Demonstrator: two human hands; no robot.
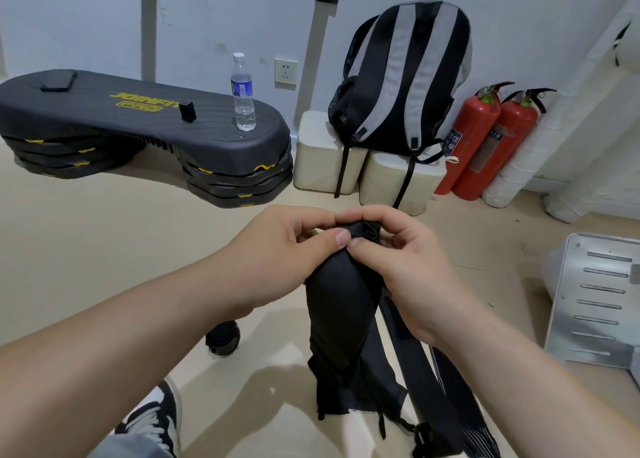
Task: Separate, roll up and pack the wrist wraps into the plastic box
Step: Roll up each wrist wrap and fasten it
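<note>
Head view: the left hand (277,256) and right hand (408,270) meet at the top end of the black fabric wrist wraps (339,305). Both sets of fingers (342,238) are curled narrow and pinch the bunched cloth, thumbs almost touching. The wraps hang directly below the fingers, with their long axis running toward the person and the loose tails pointing down at the beige floor (104,235). One long strip slants away beneath the right wrist. Both hands are equally near, so the parting likely starts between the thumbs. A small black rolled bundle (223,338) lies apart, under the left wrist. The plastic box cannot be identified.
</note>
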